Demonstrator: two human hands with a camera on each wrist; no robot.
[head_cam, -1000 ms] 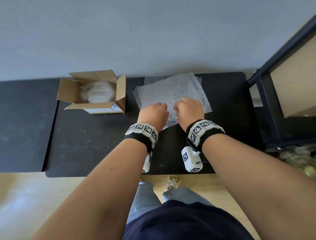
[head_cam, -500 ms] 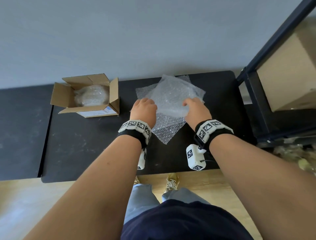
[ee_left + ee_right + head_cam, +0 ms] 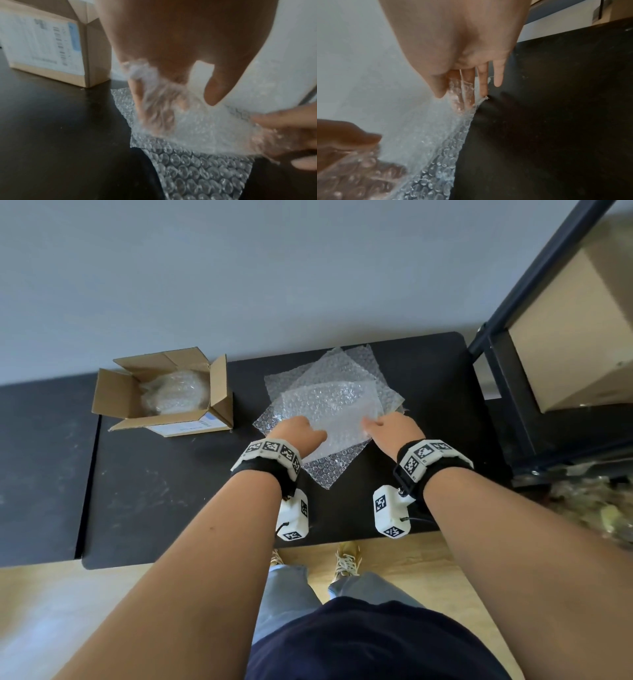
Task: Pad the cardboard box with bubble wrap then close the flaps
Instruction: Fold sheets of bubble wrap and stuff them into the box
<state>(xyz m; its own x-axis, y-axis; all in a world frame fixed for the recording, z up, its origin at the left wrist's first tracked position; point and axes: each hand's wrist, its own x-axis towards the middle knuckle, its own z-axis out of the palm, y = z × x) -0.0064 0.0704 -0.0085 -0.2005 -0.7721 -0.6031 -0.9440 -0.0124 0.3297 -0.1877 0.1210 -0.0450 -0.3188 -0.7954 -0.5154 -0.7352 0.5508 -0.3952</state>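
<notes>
An open cardboard box (image 3: 178, 426) (image 3: 51, 56) stands at the back left of the black table (image 3: 171, 491), its flaps up, with a wad of bubble wrap (image 3: 174, 392) inside. A top sheet of bubble wrap (image 3: 332, 412) (image 3: 214, 128) (image 3: 423, 121) is lifted off a stack of sheets (image 3: 329, 470). My left hand (image 3: 298, 433) (image 3: 163, 94) pinches its near left edge. My right hand (image 3: 390, 428) (image 3: 453, 93) pinches its near right edge, thumb on top, fingers under the film.
A dark metal shelf frame (image 3: 507, 364) holding a large cardboard box (image 3: 575, 337) stands at the table's right end. A second black tabletop (image 3: 41, 474) adjoins on the left. A grey wall lies behind the table.
Both hands moved apart along the sheet's near edge and raised it off the stack. The view has swung slightly right; the box has not moved.
</notes>
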